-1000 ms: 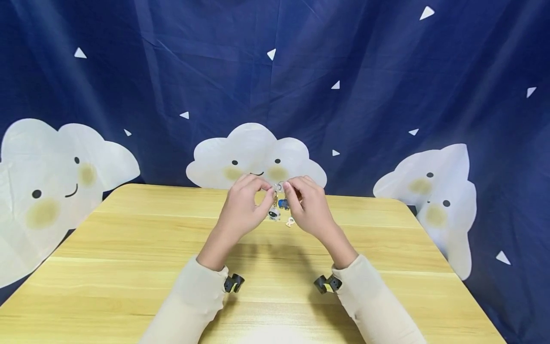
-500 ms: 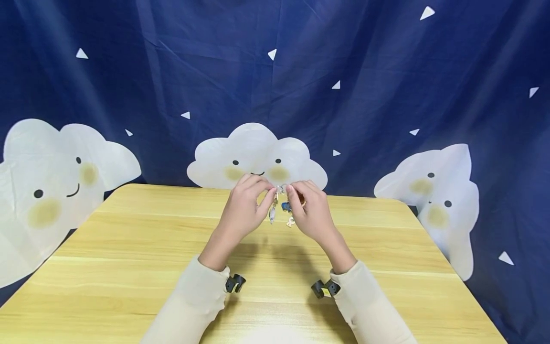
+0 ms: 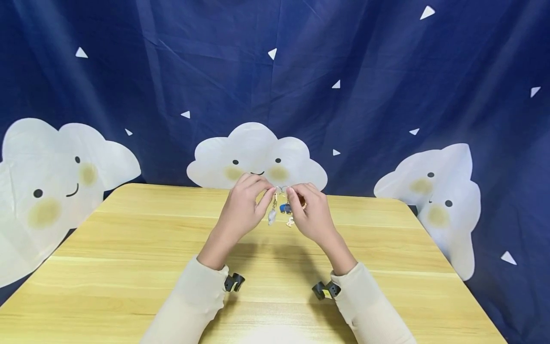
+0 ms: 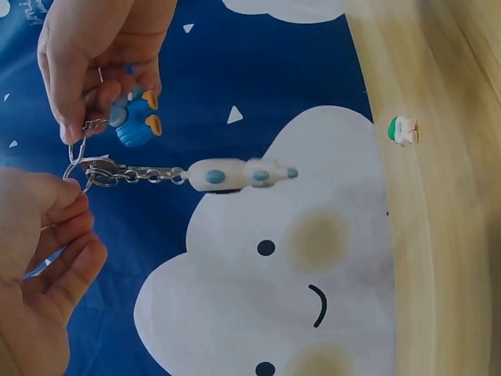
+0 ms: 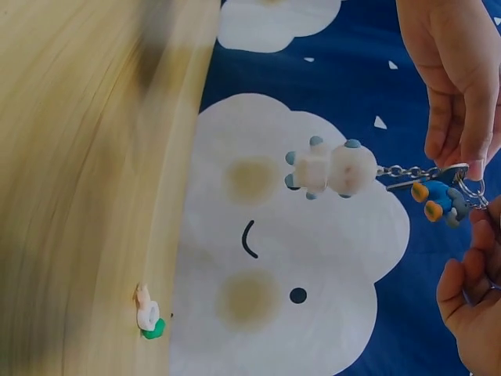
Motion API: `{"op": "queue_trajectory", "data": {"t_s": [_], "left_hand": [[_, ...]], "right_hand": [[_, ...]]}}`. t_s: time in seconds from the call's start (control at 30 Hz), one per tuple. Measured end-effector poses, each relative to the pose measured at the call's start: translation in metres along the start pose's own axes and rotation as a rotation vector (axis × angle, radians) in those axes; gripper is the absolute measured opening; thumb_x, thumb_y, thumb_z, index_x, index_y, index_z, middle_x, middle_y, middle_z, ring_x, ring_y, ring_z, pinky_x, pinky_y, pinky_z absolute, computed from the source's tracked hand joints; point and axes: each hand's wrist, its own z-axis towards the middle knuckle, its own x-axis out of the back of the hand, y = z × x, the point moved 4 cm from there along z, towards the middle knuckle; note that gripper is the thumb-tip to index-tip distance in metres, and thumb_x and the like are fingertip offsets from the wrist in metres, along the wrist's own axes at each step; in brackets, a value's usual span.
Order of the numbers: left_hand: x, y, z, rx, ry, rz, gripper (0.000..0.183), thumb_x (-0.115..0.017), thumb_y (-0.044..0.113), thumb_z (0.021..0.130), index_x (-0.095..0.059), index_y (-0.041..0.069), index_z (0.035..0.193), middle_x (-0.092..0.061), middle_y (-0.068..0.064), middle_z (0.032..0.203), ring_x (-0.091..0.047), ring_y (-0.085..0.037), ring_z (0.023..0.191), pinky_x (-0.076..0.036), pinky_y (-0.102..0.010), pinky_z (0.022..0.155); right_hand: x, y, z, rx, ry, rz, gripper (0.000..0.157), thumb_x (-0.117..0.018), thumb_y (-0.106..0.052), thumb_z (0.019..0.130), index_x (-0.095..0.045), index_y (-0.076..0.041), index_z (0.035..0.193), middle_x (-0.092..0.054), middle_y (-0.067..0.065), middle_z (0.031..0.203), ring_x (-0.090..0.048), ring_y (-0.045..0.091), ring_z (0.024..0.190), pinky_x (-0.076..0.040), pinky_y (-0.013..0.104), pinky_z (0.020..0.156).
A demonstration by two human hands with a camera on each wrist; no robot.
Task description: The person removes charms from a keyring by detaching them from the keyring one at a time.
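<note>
My left hand (image 3: 245, 203) and right hand (image 3: 312, 208) meet over the far part of the table, fingertips close together. Between them is a silver metal ring (image 4: 76, 153), pinched by both hands. From the left hand's side a white figure charm (image 4: 219, 175) with blue-grey spots dangles on a short chain, by a brown tag (image 4: 100, 164). Below the right fingertips hangs a blue figure charm (image 4: 135, 129) with orange feet. Something brown (image 3: 302, 200) shows within the right hand. How the rings join is partly hidden by fingers.
A small white-and-green figure (image 4: 403, 131) stands on the wooden table (image 3: 172, 248) near its far edge. Behind the table hangs a dark blue curtain (image 3: 215, 57) with white clouds and triangles. Black wrist cameras (image 3: 234, 282) sit at both cuffs.
The hands have drawn slightly apart, the right one shifting a little right. The white figure charm has turned on its chain from face-on to side-on. The blue figure charm swings slightly.
</note>
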Motion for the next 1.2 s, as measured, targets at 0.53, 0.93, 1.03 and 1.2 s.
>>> {"op": "queue_trajectory", "data": {"t_s": [0.53, 0.93, 1.03, 1.2], "left_hand": [[-0.0030, 0.0022, -0.0005, -0.009, -0.039, 0.090, 0.007, -0.070, 0.008, 0.095, -0.072, 0.003, 0.100, -0.071, -0.008, 0.098, -0.062, -0.026, 0.093, -0.055, -0.036, 0.079], [-0.0024, 0.0053, -0.0015, -0.092, 0.047, 0.088, 0.007, -0.068, 0.005, 0.096, -0.074, 0.003, 0.098, -0.074, -0.007, 0.094, -0.065, -0.025, 0.091, -0.057, -0.036, 0.079], [-0.0014, 0.0050, -0.0010, -0.083, 0.074, 0.064, 0.006, -0.069, 0.004, 0.096, -0.075, 0.003, 0.098, -0.074, -0.009, 0.094, -0.066, -0.026, 0.090, -0.057, -0.036, 0.080], [-0.0003, 0.0059, 0.0007, -0.054, 0.086, 0.028, 0.006, -0.070, 0.003, 0.096, -0.075, 0.002, 0.098, -0.075, -0.011, 0.095, -0.067, -0.026, 0.090, -0.057, -0.036, 0.080]], "right_hand": [[0.0008, -0.0047, 0.0007, 0.047, -0.024, -0.020, 0.018, -0.059, -0.004, 0.100, -0.065, -0.005, 0.083, -0.055, 0.002, 0.070, -0.050, 0.015, 0.067, -0.043, 0.029, 0.061], [-0.0014, -0.0040, 0.0002, 0.072, -0.025, -0.023, 0.021, -0.059, -0.003, 0.100, -0.063, -0.007, 0.080, -0.054, 0.001, 0.069, -0.049, 0.014, 0.067, -0.042, 0.029, 0.062], [-0.0018, -0.0047, -0.0002, 0.074, -0.033, -0.033, 0.022, -0.059, -0.003, 0.100, -0.062, -0.007, 0.078, -0.054, 0.000, 0.068, -0.049, 0.014, 0.067, -0.042, 0.029, 0.061], [-0.0018, -0.0060, -0.0007, 0.080, -0.041, -0.042, 0.023, -0.059, -0.004, 0.100, -0.061, -0.008, 0.077, -0.054, -0.001, 0.067, -0.049, 0.014, 0.066, -0.041, 0.029, 0.060]]}}
